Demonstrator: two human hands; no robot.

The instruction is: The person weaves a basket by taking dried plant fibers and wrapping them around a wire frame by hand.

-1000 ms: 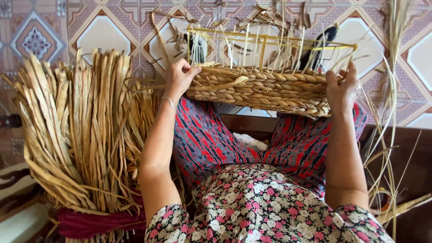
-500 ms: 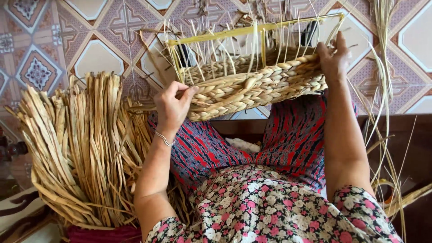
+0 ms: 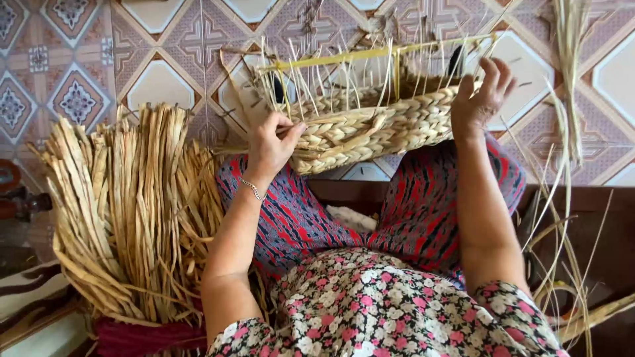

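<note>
We saw a half-woven straw basket [image 3: 370, 129] held tilted above the lap over the tiled floor [image 3: 159, 79], the left hand [image 3: 271, 147] closed on its braided left end, the right hand [image 3: 486, 99] gripping its right rim with fingers spread, and a bundle of dried reeds [image 3: 126, 211] standing at left.

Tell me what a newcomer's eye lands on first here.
First, the half-woven braided straw basket at top centre, loose stalks bristling from its yellow frame, tilted over the person's lap. The left hand grips its near-left edge and the right hand its right end. At left stands a thick bundle of dried tan reed strips, tied at the base with dark red cloth.
</note>
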